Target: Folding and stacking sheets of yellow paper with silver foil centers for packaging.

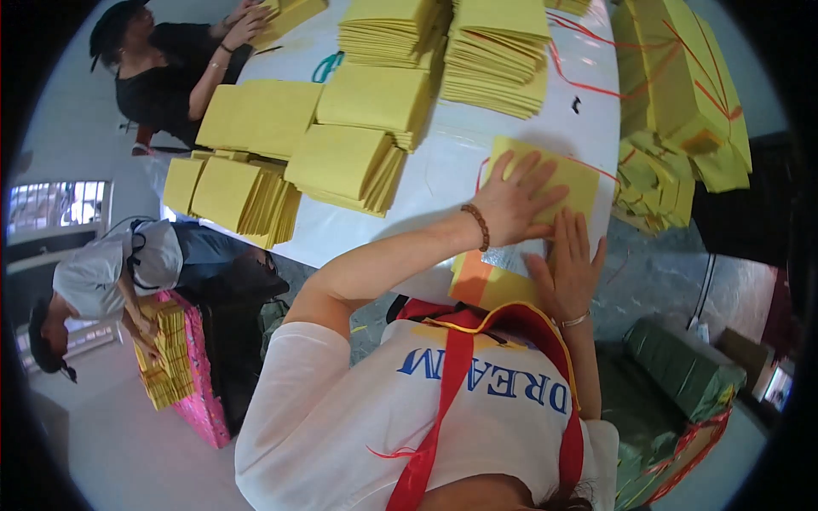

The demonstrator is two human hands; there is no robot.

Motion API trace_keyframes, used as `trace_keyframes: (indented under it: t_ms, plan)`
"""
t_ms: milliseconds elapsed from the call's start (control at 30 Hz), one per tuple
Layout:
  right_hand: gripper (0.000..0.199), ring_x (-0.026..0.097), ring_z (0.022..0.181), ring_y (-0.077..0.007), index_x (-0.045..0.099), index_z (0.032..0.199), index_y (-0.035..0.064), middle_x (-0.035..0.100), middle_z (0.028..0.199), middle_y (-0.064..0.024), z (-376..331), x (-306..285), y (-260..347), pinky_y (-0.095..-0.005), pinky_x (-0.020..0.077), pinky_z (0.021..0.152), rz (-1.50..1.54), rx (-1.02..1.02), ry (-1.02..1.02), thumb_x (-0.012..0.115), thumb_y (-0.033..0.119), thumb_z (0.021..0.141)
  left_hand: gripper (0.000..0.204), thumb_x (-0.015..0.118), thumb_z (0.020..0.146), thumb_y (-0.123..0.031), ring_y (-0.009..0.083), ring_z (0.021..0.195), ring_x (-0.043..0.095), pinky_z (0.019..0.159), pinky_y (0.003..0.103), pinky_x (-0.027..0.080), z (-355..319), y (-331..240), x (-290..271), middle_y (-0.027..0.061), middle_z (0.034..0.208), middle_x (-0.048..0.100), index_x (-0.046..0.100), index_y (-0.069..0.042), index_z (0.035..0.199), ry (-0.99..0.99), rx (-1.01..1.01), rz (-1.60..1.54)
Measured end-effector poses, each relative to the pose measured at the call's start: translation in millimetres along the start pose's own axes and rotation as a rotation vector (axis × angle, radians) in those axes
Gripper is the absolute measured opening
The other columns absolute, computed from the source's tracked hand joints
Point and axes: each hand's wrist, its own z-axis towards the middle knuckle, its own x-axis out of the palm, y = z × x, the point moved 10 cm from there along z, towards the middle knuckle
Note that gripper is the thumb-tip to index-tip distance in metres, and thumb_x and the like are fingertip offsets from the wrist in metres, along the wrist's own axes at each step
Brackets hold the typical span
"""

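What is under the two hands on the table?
A stack of yellow paper sheets lies under the left hand and right hand, on the white table. The sheets lower in the stack are covered.

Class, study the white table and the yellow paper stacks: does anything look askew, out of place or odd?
Yes. The yellow stack in the table's middle fans out, its lower sheets slipping sideways rather than squared. Loose red ribbon trails across the white table. Both hands, left and right, press flat on a yellow sheet.
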Motion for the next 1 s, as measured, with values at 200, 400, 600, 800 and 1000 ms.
trace_keyframes:
  t_ms: [200, 400, 600, 800, 1000]
  plan:
    - [0.069, 0.016, 0.137, -0.0277, 0.028, 0.138, 0.0039, 0.026, 0.145, -0.0103, -11.5, 44.1, -9.4, -0.0514, 0.0015, 0.108, 0.134, 0.098, 0.295, 0.049, 0.041, 0.085, 0.066, 0.056, 0.075, -0.056, 0.0379, 0.13, 0.022, 0.102, 0.058, 0.016, -1.7, 10.5, -4.3, 0.0168, 0.139, 0.03, 0.046, -0.019, 0.128, 0.017, 0.015, -0.161]
    - [0.072, 0.014, 0.137, -0.0293, 0.025, 0.14, 0.0038, 0.023, 0.146, -0.0122, -9.5, 47.6, -1.7, -0.0523, 0.0046, 0.108, 0.088, 0.068, 0.319, 0.046, 0.047, 0.085, 0.073, 0.066, 0.067, -0.055, 0.0403, 0.131, 0.018, 0.103, 0.058, 0.013, -11.2, 9.7, -6.5, 0.0169, 0.14, 0.028, 0.047, -0.018, 0.127, 0.013, 0.089, -0.263]
    - [0.075, 0.014, 0.137, -0.03, 0.024, 0.14, 0.003, 0.022, 0.147, -0.0119, -18.3, 50.9, -16.1, -0.0533, 0.0079, 0.107, -0.029, 0.054, 0.297, 0.044, 0.05, 0.086, 0.051, 0.074, 0.058, -0.048, 0.0318, 0.109, 0.041, 0.088, 0.048, 0.031, -10.1, -0.6, -7.4, 0.0101, 0.111, 0.048, 0.061, -0.014, 0.093, -0.16, 0.152, -0.295]
    - [0.071, 0.016, 0.137, -0.028, 0.021, 0.142, 0.0081, 0.021, 0.148, -0.0084, -18.2, 51.0, -15.6, -0.0566, 0.0142, 0.105, -0.031, 0.018, 0.199, 0.044, 0.046, 0.087, 0.049, 0.075, 0.055, -0.048, 0.0276, 0.1, 0.044, 0.08, 0.042, 0.033, -15.9, -5.0, -21.6, 0.0073, 0.099, 0.051, 0.061, -0.012, 0.083, -0.285, 0.223, -0.27]
    - [0.069, 0.016, 0.137, -0.0278, 0.022, 0.141, 0.0084, 0.022, 0.147, -0.0078, -13.5, 50.8, -13.0, -0.0571, 0.0144, 0.104, 0.029, 0.029, 0.229, 0.043, 0.046, 0.087, 0.047, 0.071, 0.057, -0.052, 0.0217, 0.083, 0.05, 0.068, 0.037, 0.036, -9.9, -17.8, -12.4, 0.0029, 0.084, 0.055, 0.057, -0.011, 0.074, -0.17, 0.278, -0.016]
